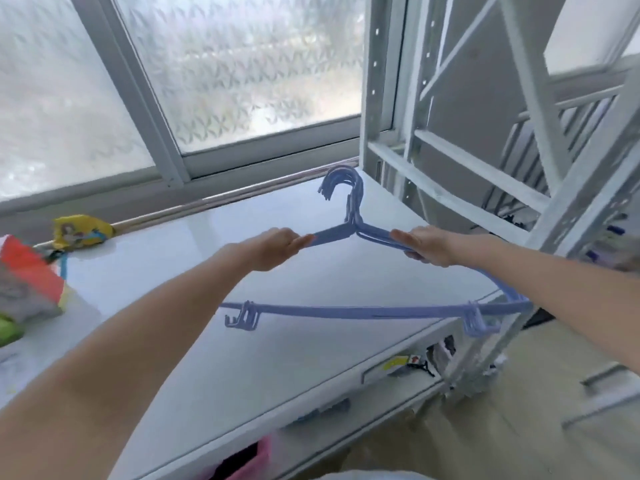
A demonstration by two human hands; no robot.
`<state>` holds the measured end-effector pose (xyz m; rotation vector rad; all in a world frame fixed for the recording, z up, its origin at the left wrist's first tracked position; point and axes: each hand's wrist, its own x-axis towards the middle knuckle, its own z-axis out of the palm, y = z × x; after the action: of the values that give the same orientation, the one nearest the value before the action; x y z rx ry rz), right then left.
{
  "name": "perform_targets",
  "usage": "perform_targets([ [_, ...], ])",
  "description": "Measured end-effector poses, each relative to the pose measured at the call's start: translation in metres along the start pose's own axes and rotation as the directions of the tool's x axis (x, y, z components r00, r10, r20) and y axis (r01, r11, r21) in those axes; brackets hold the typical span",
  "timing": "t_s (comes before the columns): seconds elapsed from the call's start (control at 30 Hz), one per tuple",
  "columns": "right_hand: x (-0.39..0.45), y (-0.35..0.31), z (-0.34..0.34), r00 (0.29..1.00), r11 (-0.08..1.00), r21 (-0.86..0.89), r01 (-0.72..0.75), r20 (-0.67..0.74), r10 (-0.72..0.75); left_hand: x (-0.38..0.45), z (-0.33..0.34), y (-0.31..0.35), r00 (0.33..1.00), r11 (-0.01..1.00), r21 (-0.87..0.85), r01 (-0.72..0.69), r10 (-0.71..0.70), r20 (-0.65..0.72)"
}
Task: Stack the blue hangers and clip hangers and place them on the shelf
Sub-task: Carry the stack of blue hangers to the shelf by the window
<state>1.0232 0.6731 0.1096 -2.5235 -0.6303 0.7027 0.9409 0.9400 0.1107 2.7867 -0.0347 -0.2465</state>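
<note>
A stack of blue hangers (346, 310) hangs in the air above a white table top (180, 258), hooks bunched together and pointing toward the window. My left hand (273, 247) is closed on the stack's left shoulder. On the right shoulder, my right hand (427, 244) grips the stack. Small clips hang under both ends of the bottom bar. A white metal shelf rack (450, 161) stands just right of the hangers, past the table's end.
A frosted sliding window (221, 71) runs behind the table. A yellow packet (81, 232) and a red and grey bundle (27, 282) lie at the table's left. Below the table top are open compartments with small items and a pink box (252, 455).
</note>
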Motion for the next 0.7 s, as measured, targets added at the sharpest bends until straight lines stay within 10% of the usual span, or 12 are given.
perform_targets([
  [0.7,0.034,0.022,0.005,0.925,0.856,0.349,-0.381,0.155,0.348,0.199,-0.027,0.021,0.901,0.931,0.364,-0.022,-0.139,0.410],
])
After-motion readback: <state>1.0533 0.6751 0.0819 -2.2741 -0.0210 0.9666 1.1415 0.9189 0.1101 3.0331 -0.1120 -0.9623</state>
